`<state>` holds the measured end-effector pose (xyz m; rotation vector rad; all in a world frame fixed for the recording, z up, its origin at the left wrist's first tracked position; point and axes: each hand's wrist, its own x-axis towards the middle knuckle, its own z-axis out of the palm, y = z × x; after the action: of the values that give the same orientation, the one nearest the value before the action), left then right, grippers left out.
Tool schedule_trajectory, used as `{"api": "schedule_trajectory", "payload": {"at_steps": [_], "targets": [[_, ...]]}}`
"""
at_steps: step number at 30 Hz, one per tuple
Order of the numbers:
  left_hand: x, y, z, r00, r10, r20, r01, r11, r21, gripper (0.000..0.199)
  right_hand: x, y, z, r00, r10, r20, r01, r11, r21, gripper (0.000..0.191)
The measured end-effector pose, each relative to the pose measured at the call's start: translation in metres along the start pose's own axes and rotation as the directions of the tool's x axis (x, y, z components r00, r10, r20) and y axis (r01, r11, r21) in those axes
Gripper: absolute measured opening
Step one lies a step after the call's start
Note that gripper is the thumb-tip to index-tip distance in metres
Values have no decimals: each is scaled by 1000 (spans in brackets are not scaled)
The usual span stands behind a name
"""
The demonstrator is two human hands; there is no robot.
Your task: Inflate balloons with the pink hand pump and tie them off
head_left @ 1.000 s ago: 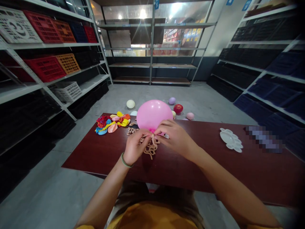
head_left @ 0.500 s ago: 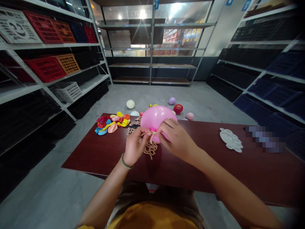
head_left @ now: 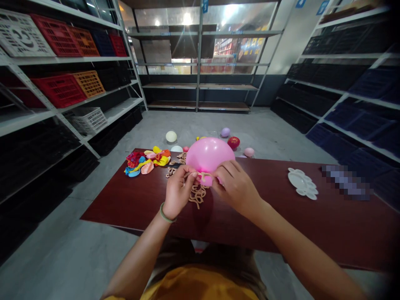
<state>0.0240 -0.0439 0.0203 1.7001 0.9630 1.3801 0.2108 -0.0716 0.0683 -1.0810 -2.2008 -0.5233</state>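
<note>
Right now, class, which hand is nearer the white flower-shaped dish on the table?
Right. The right hand is left of the white flower-shaped dish, apart from it; the left hand is farther left still.

Pink balloon (head_left: 208,153); dark red tabletop (head_left: 237,225); yellow shirt (head_left: 196,285)

Pink balloon (head_left: 210,155): shifting toward 3 o'clock | right hand (head_left: 236,188): moving with it toward 3 o'clock | yellow balloon (head_left: 200,138): emerging behind, 12 o'clock

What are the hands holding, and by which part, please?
The left hand pinches a tan cord at the neck of the pink balloon; the right hand grips the balloon beside its neck.
</note>
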Motion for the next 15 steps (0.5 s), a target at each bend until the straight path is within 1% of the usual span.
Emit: {"api": "schedule_trajectory", "payload": {"at_steps": [2,3,4,7,9,10,12,14,15], "targets": [[0,0,2,1000,-25,18,26,998,-57,17,-3,1,0,1000,-12,-24,13,998,54,13],[0,-1,2,999,-28,22,30,997,-75,17,-5,1,1,999,-3,-39,7,996,88,9],[0,-1,3,999,-27,22,29,996,-86,17,-6,1,1,998,14,-54,-8,993,117,10],[-1,-1,4,999,-24,27,26,993,-115,17,-10,2,4,996,66,-68,-55,988,144,30],[-2,-1,5,999,-23,39,28,992,-126,17,-10,3,5,996,67,-62,-60,991,119,31],[-2,-1,6,999,-24,43,29,991,-128,17,-10,3,6,997,56,-60,-49,993,105,27],[-2,-1,6,999,-24,46,30,991,-128,17,-7,4,8,999,-11,-48,15,996,84,16],[-2,-2,6,999,-22,47,28,992,-123,17,-5,5,9,996,-83,-23,85,994,65,16],[-2,-2,6,999,-18,47,24,993,-117,17,-5,5,9,995,-100,-8,101,993,53,18]]}}
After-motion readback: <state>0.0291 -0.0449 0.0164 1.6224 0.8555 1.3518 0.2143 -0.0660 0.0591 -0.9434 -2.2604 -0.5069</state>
